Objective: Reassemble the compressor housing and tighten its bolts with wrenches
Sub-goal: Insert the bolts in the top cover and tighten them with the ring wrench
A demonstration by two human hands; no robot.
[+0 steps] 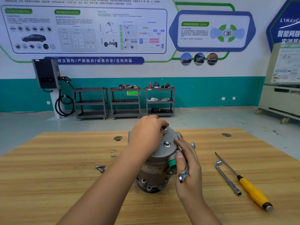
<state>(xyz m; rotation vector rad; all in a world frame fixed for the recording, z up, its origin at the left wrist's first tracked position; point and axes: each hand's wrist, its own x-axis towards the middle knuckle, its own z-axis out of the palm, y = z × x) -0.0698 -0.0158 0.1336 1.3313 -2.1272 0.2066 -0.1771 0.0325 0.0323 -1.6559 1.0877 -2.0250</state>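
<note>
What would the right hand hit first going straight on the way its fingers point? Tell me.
The compressor's grey end cover: the right hand points forward and left, and its fingertips seem to touch the cover's rim, though depth is unclear.

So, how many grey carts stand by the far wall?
3, side by side: the left cart, the middle cart and the right cart. None seems to be hidden.

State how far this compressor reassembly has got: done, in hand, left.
Done: the cover sits on the compressor with a first bolt seated. In hand: the left hand fingers a second bolt at the cover's top; the right hand holds a spare bolt. Left: two loose bolts on the table and the untouched L-wrench suggest tightening remains.
</note>
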